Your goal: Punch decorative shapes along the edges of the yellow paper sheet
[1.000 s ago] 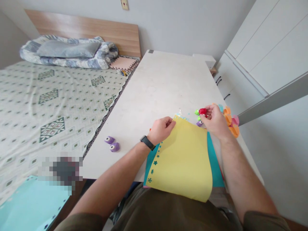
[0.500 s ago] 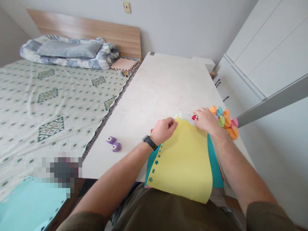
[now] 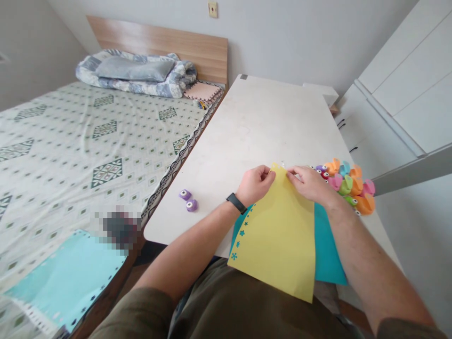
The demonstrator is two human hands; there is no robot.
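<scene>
I count two hands: one left hand [image 3: 254,185] and one right hand [image 3: 310,184]. There is one wristwatch [image 3: 236,203]. I see three paper sheets: one yellow sheet [image 3: 278,240], one teal sheet [image 3: 328,249], and one light blue sheet [image 3: 63,278] on the one bed [image 3: 88,141]. The tabletop [image 3: 247,132] has two small purple figures [image 3: 185,194], and one pile of colored paper figures [image 3: 348,186], too many for exact counting.

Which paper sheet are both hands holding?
The yellow sheet, held at its top by the left hand and right hand; the teal sheet lies beneath, the pale blue one on the bed.
</scene>
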